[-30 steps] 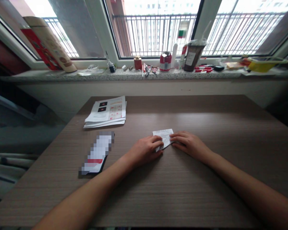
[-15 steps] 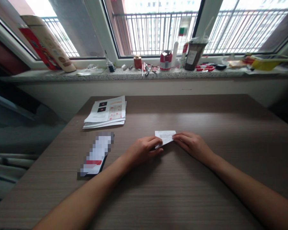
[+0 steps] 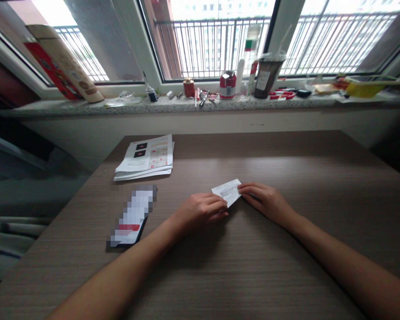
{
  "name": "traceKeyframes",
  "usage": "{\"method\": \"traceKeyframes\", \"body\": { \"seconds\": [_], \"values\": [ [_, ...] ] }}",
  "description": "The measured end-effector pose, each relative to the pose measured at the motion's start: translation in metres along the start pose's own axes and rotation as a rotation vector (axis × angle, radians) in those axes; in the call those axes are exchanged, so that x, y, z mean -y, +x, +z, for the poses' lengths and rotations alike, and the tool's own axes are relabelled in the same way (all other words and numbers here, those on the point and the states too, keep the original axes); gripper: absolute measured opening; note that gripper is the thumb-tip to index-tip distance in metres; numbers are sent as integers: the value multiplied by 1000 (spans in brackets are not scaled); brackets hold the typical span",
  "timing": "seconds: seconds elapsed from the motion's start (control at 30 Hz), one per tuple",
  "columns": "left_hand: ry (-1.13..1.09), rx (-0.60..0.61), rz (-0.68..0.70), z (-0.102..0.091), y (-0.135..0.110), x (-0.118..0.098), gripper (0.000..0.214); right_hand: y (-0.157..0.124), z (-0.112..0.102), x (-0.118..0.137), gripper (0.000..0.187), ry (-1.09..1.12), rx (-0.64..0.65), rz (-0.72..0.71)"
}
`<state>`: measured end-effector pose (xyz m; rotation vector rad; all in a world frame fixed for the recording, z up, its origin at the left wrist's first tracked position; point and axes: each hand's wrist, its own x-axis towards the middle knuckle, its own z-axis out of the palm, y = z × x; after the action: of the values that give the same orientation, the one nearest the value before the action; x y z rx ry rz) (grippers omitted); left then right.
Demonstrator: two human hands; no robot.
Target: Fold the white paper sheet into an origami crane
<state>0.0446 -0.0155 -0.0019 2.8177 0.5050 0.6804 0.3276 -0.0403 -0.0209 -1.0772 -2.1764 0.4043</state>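
A small white printed slip of paper (image 3: 228, 191), folded, lies on the brown wooden table (image 3: 286, 155) in front of me. My left hand (image 3: 202, 211) pinches its near-left edge with curled fingers. My right hand (image 3: 265, 202) holds its right corner with the fingertips pressed together. Both forearms rest low over the tabletop.
A phone (image 3: 131, 218) lies to the left of my hands. A stack of printed sheets (image 3: 146, 158) sits further back left. The stone windowsill (image 3: 86, 106) carries a red can (image 3: 227, 84), a dark plastic cup (image 3: 265, 75), a bottle, scissors, small tools and a leaning carton (image 3: 63, 62).
The slip has turned a little, its far corner tilting up to the right. My left fingers have slid further onto its near edge. My right hand has hardly moved.
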Motion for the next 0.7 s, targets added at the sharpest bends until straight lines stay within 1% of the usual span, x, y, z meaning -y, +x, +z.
{"method": "traceKeyframes", "body": {
  "seconds": [0.13,0.3,0.47,0.6,0.7],
  "values": [
    [-8,143,53,2,2,-1,31,-1,1,-4,20,-3,20,1],
    [-28,231,40,4,2,-10,46,-2,4,-6,21,-56,52,-31],
    [-54,244,50,5,5,-17,49,-4,7,-4,27,-90,73,-12],
    [-78,221,49,5,5,-17,42,-6,10,-4,31,-116,70,5],
    [-103,174,10,4,4,-12,35,-7,11,-4,31,-115,65,0]
  ]
}}
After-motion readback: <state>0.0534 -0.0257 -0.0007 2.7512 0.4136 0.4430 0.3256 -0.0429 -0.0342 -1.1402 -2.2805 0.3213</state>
